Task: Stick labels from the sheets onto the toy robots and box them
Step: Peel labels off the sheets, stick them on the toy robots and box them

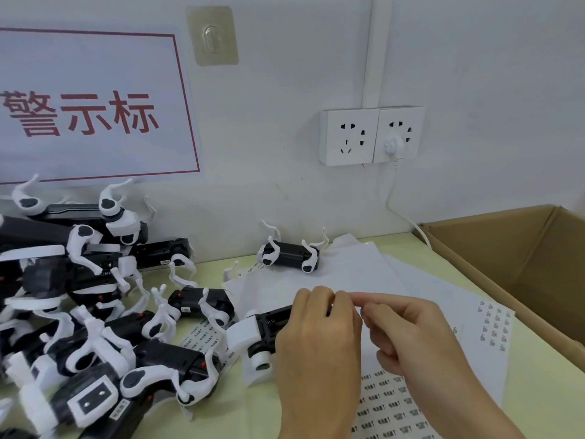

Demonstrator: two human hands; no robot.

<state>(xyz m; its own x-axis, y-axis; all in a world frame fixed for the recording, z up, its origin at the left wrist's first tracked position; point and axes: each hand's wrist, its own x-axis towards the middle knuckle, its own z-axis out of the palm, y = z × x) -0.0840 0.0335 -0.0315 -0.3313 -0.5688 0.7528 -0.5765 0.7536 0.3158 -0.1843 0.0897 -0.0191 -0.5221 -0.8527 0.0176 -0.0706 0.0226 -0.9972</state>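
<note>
My left hand point(316, 331) grips a black and white toy robot point(253, 334) over the label sheets. My right hand point(408, 327) is beside it, forefinger and thumb pinched together at the robot's top end; whether a label sits between them is too small to tell. A label sheet point(392, 397) with rows of small printed labels lies under my hands. Another sheet point(493, 324) with tiny labels lies to the right. A single toy robot point(289, 253) rests by the wall. A pile of toy robots point(88, 305) fills the left of the table.
An open cardboard box point(519, 258) stands at the right. Blank white sheets point(348, 270) lie behind my hands. On the wall are two sockets point(370, 136) with a white cable plugged in, and a sign with red characters point(88, 109).
</note>
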